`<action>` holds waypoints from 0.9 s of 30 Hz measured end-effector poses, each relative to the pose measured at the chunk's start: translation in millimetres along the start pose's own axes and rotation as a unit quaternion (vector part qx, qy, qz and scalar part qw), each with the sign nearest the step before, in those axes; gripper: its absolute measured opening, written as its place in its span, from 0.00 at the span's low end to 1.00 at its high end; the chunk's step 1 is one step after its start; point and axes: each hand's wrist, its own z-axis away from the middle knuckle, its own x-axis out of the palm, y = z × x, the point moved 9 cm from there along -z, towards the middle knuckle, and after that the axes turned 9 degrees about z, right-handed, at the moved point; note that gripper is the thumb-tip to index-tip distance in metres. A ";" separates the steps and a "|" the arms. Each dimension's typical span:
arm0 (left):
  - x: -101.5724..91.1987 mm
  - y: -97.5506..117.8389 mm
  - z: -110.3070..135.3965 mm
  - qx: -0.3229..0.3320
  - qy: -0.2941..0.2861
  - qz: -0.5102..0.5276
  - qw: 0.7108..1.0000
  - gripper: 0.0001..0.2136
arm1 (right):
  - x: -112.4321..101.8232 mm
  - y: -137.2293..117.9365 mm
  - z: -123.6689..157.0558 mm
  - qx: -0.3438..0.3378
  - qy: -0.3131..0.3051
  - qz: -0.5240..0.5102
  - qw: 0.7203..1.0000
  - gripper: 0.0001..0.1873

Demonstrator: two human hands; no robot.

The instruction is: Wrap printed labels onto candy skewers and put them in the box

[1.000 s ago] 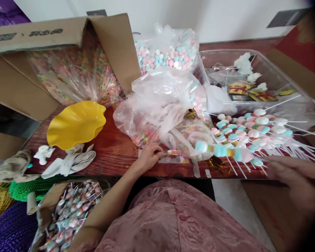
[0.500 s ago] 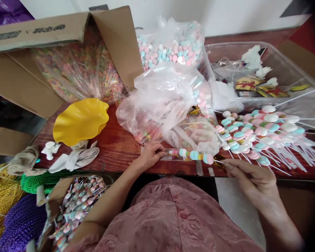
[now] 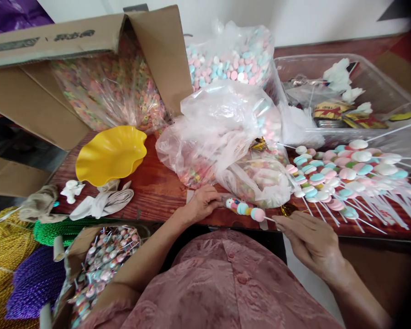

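Near the table's front edge, my right hand (image 3: 311, 242) pinches the white stick of a marshmallow-like candy skewer (image 3: 243, 209). The skewer has pink, blue, white and orange pieces and points left, toward my left hand. My left hand (image 3: 202, 204) has its fingers closed on a clear plastic bag (image 3: 222, 199). The far end of the skewer appears to be inside that bag, though the clear film makes the overlap hard to see. To the right of my right hand lies a pile of similar candy skewers (image 3: 349, 173), their sticks pointing right.
Behind my hands sit knotted plastic bags (image 3: 222, 114) of candies. A yellow wavy bowl (image 3: 111, 155) and pale gloves (image 3: 104, 202) lie to the left. A cardboard box (image 3: 160, 59) and a clear bin (image 3: 329, 132) stand farther back. Below left is a box of wrapped candies (image 3: 106, 256).
My right hand has moved left with the skewer, closer to my left hand. More of the skewer is now at the bag, and less of it shows. The view has shifted slightly.
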 end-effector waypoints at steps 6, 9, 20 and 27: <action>-8.3 16.0 -2.5 0.053 -0.006 0.048 0.997 0.07 | 9.5 18.0 5.5 0.073 0.031 -0.054 0.995 0.16; -3.1 20.4 -4.2 0.040 -0.052 0.098 0.993 0.07 | 13.8 8.7 -0.8 0.037 0.016 -0.069 0.997 0.17; -3.9 -1.0 4.6 -0.117 -0.022 0.300 0.946 0.14 | 5.8 3.1 -7.0 -0.009 0.037 -0.033 0.999 0.18; 11.9 40.8 -4.3 -0.049 -0.146 0.213 0.965 0.12 | -7.4 -22.0 -19.1 -0.121 0.039 0.057 0.990 0.20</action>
